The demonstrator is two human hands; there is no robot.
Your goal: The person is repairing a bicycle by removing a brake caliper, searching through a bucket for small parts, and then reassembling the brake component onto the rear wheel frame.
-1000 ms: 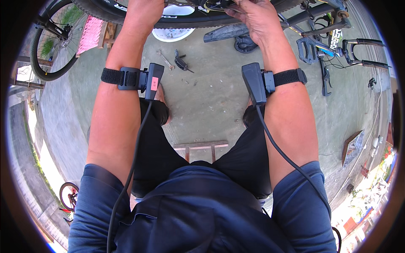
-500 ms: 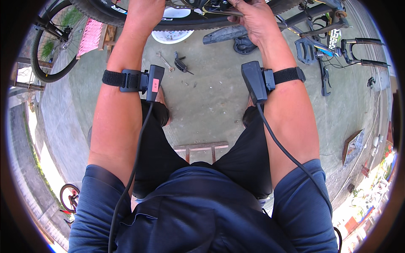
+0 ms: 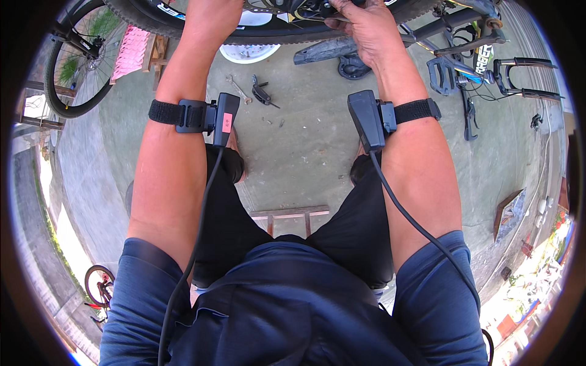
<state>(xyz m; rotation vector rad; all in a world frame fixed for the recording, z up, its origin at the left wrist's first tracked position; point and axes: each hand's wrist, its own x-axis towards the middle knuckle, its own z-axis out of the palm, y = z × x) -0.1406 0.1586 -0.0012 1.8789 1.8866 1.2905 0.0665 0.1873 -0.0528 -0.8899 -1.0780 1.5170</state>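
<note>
A bicycle wheel with a dark knobbly tyre (image 3: 146, 26) spans the top of the view, partly cut off by the upper edge. In front of its left part is my left hand (image 3: 212, 18); its fingers run out of view or lie hidden. My right hand (image 3: 369, 29) reaches in from the right, beside the dark metal parts (image 3: 304, 10) near the wheel's middle. Its fingers are bent and closed against those parts, but what sits between them is hidden. Part of a brake disc (image 3: 261, 6) shows between both hands.
On the floor lie a wrench (image 3: 239, 89) and a small black tool (image 3: 261, 93). A white basin (image 3: 250, 53) stands beneath the wheel, with a dark bicycle saddle (image 3: 353, 66) nearby. Bicycle frame parts and a fork (image 3: 525, 60) lie right; another bicycle wheel (image 3: 54, 91) stands left.
My right hand has shifted slightly and its fingers have changed their bend at the dark parts. The wheel's rim has turned a little; my left hand stays nearly in place.
</note>
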